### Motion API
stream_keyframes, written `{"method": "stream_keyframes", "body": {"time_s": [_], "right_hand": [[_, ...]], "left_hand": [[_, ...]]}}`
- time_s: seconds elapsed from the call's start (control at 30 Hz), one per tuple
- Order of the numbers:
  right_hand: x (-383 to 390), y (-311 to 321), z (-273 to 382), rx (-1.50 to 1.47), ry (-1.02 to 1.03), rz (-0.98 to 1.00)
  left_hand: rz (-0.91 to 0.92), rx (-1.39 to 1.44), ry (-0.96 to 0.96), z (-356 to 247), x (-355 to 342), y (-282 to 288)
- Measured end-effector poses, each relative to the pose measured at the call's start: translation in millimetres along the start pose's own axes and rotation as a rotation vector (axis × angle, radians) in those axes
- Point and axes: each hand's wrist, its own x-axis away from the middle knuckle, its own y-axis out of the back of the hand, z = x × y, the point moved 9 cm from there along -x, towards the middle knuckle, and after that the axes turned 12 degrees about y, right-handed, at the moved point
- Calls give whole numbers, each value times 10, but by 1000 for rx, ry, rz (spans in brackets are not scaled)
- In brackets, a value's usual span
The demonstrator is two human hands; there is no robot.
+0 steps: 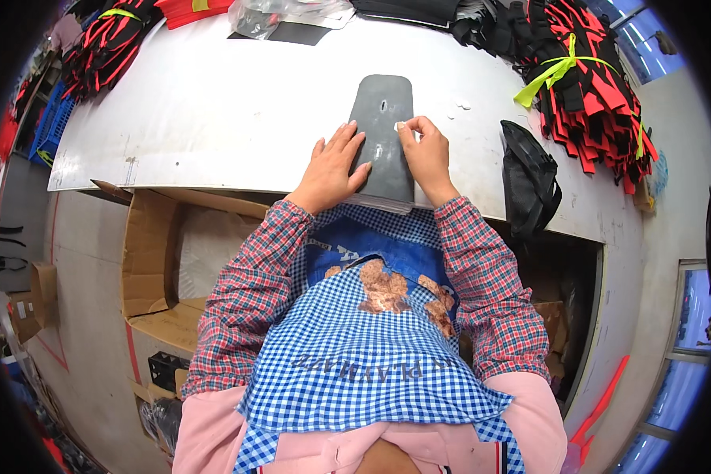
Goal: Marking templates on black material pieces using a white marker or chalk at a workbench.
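Observation:
A dark grey flat panel (385, 110) with a rounded far end and two small slots lies lengthwise on the white table (213, 103), reaching its front edge. Its near edge looks layered, like a stack. My left hand (336, 167) lies open along the panel's left side, fingers spread, thumb on its surface. At the right edge, my right hand (429, 154) is closed in a pinch on a small white piece (400, 126), perhaps chalk. The piece touches or hovers just over the panel's edge; I cannot tell which.
Tied bundles of black and red strips (584, 95) stand at the far right, with another bundle (112, 43) far left. A black mesh pouch (527, 178) hangs over the front edge. Clear plastic bags (292, 14) lie at the back. Below the table is an open cardboard box (152, 261).

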Motion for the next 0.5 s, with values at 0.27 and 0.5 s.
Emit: {"method": "stream_keyframes", "body": {"time_s": [0.27, 0.5], "right_hand": [[221, -153, -222, -393, -108, 45], [265, 294, -440, -440, -104, -143]], "left_hand": [[-39, 4, -34, -53, 4, 43], [-284, 307, 31, -117, 96, 451]]}}
